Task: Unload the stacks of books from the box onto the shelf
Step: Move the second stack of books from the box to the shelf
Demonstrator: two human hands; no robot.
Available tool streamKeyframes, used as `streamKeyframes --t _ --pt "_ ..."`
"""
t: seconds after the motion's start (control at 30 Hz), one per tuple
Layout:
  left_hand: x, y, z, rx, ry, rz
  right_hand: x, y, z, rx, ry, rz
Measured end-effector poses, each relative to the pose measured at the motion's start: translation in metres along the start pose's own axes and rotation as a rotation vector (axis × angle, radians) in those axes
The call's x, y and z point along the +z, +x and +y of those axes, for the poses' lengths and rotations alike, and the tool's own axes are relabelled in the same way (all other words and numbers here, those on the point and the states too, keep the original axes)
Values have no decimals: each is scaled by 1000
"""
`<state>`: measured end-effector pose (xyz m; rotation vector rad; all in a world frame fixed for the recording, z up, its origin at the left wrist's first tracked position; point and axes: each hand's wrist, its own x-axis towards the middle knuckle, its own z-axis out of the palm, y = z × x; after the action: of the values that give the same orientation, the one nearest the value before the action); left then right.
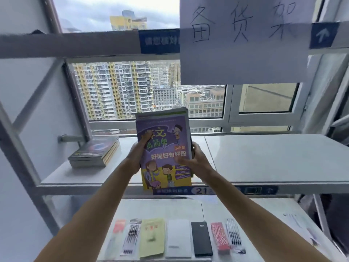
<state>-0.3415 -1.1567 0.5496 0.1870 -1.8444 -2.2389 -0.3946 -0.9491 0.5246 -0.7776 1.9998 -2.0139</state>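
Both hands, left hand (136, 157) and right hand (196, 159), grip book stack (164, 148) at frame centre above shelf (264, 157); second stack (94, 152) lies centre left

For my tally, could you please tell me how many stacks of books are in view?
2: one stack lies on the shelf at its left end; the other stack is held by both hands above the shelf's front edge.
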Motion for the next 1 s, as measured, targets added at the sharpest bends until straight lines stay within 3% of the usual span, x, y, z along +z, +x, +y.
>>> streamKeyframes --t 0.3,0.67,1.0 --pt "-87 82 0 257 91 -97 71 98 32 -79 -60 59" --pt "-136 116 -48 228 14 -150 101 118 98 53 42 18" --pt "-131 121 -49 181 -24 -63 127 127 112 -13 125 259"
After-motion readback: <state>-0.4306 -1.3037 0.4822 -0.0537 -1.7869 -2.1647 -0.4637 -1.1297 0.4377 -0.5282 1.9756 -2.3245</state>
